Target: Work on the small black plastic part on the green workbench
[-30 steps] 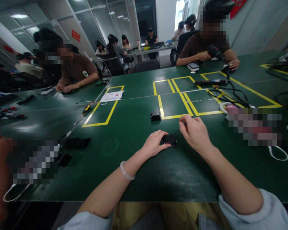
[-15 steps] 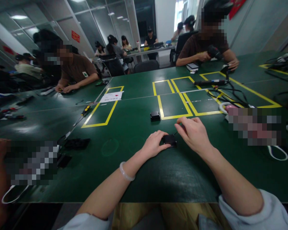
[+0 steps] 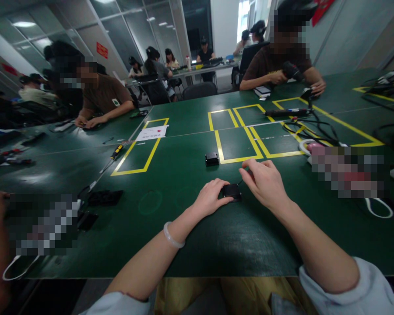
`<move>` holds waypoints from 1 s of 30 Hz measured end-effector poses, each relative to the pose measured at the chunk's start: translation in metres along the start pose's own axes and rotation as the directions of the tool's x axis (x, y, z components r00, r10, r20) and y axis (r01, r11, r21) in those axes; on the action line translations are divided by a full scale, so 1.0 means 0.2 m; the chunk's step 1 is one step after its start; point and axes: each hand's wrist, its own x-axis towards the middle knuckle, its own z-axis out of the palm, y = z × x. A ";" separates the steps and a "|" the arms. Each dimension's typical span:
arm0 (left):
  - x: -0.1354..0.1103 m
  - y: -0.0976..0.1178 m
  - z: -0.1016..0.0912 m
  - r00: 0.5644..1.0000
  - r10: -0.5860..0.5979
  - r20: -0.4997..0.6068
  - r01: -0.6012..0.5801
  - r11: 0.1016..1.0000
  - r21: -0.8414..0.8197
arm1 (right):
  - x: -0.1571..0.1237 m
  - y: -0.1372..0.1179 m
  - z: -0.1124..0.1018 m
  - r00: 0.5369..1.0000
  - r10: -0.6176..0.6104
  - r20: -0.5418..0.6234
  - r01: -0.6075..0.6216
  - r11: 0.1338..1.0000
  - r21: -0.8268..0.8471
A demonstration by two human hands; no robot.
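Low on the green table [image 3: 184, 236] lies a small black box [image 3: 232, 191], with my left hand [image 3: 210, 196] closed on its left side, thumb along the near edge and fingers at the far one. At the box's far right corner, my right hand [image 3: 263, 180] pinches a thin dark rod [image 3: 240, 182]. Most of the rod is hidden by the fingers, so its kind does not show. A second small black box [image 3: 212, 159] rests just beyond my left hand, untouched.
Yellow tape rectangles [image 3: 241, 159] mark the table ahead. Black cables [image 3: 318, 127] and a blurred-out pink object [image 3: 344, 173] lie right. Left are a yellow-black screwdriver [image 3: 117, 151] and dark parts [image 3: 105, 197]. Across the table, one co-worker [image 3: 265, 61] holds a power drill [image 3: 293, 71]; another [image 3: 108, 94] sits left.
My hands, the black box and the rod keep practically the same places. The whole view shifts very slightly.
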 end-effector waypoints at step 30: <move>0.00 0.00 0.01 1.000 0.000 -0.006 0.000 1.000 0.008 | 0.00 0.00 -0.01 0.999 -0.027 0.018 0.027 0.999 -0.045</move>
